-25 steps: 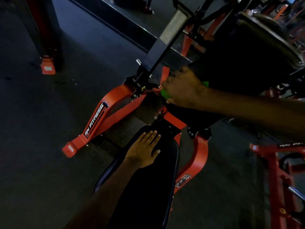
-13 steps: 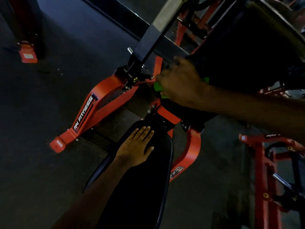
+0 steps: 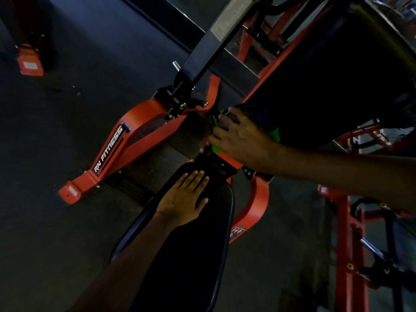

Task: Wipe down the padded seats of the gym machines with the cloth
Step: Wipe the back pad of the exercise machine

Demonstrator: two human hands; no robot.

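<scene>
A black padded seat (image 3: 193,255) of a red-framed gym machine runs from the bottom centre up toward the middle. My left hand (image 3: 184,199) lies flat on its far end, fingers straight. Above it, the black padded backrest (image 3: 326,91) slopes up to the right. My right hand (image 3: 238,136) grips a bright green cloth (image 3: 275,134) against the lower end of that backrest; only small green bits show beside the hand.
The machine's red frame leg (image 3: 117,149), marked RN FITNESS, stretches left across the dark floor. A black lever arm (image 3: 216,41) rises behind it. Another red machine (image 3: 351,244) stands at the right, and a red foot (image 3: 30,64) at the far left.
My right hand with the green cloth has slid slightly down along the lower end of the backrest. My left hand stays flat on the seat. The view has shifted.
</scene>
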